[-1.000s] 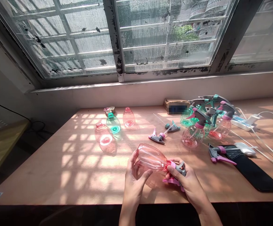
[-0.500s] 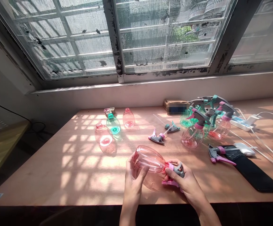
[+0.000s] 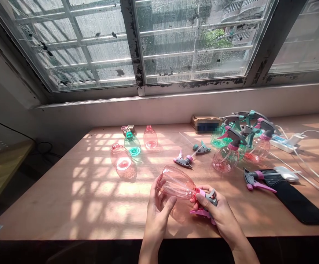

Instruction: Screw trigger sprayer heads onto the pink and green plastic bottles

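A clear pink spray bottle point(image 3: 177, 183) is held on its side above the table's front part, its base to the left. My left hand point(image 3: 159, 205) is curled around the base end, thumb along the lower side. At the neck, my right hand point(image 3: 213, 205) grips the pink collar of the grey and pink trigger head point(image 3: 210, 198), whose pink lever points down. Beyond the hands lie a grey and pink spray head point(image 3: 184, 160) and a grey and green one point(image 3: 201, 148), each with its tube. Another pink-levered spray head point(image 3: 254, 179) rests to the right.
Open bottles stand at the back left: a pink one point(image 3: 118, 159), a green one point(image 3: 132, 146) and another pink one point(image 3: 150, 138). Several assembled spray bottles point(image 3: 225, 159) cluster at the right. Nearby are a black phone point(image 3: 299, 201), a power strip point(image 3: 283, 143) with cables and a cardboard box point(image 3: 206, 124).
The bottle and both hands have shifted slightly to the right. My left thumb has slid a little along the bottle's lower side. The other things stay in place.
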The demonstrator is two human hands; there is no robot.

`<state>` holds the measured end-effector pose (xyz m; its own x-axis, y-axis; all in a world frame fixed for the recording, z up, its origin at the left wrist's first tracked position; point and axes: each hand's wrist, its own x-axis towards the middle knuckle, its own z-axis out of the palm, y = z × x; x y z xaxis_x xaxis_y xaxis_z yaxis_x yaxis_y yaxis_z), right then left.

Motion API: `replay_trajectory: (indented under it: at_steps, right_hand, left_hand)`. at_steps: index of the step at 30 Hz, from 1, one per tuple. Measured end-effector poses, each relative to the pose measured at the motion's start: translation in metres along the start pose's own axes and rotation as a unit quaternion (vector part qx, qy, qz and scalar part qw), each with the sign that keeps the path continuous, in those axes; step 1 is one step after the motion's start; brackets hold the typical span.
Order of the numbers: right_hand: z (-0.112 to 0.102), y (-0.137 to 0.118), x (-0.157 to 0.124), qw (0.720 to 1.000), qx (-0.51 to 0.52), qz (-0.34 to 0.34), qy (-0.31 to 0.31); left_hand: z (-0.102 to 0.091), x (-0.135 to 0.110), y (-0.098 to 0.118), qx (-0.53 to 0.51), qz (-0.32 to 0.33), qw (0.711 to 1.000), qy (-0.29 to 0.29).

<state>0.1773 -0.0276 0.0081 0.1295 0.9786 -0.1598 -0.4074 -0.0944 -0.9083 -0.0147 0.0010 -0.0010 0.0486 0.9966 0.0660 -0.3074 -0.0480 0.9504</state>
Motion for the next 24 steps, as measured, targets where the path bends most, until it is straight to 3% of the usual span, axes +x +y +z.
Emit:
replay_trajectory:
  at_steps: [13,24]
  right_hand:
    - [0.002,-0.001,-0.001,1.000,-0.010,0.008,-0.010]
    - [-0.001,0.001,-0.001,1.000,0.012,0.022,-0.008]
  left_hand:
    - [0.006,-0.002,0.014,0.006,-0.013,0.999,0.034]
    - [0.005,-0.003,0.012,0.003,-0.013,1.000,0.017]
